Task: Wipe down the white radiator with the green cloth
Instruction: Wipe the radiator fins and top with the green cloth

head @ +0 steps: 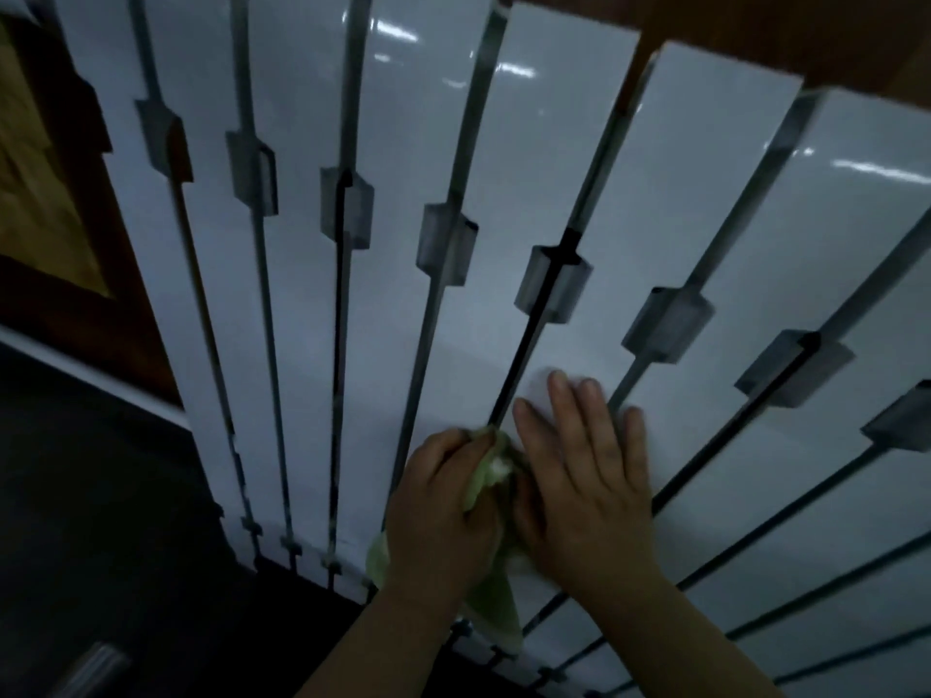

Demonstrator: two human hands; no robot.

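Note:
The white radiator (529, 158) fills most of the view, its tall flat panels fanning out with dark gaps between them. My left hand (443, 511) grips the bunched green cloth (486, 478) against a lower panel, at the bottom of a dark gap. A loose end of the cloth hangs below my wrist. My right hand (584, 466) lies flat beside it, fingers straight and pressed on the neighbouring panel.
Grey clips (551, 284) bridge the gaps between the panels at mid height. A dark floor (101, 521) lies at the lower left. A brown wooden frame (45, 204) stands at the left edge, and brown wood shows above the radiator's top at the right.

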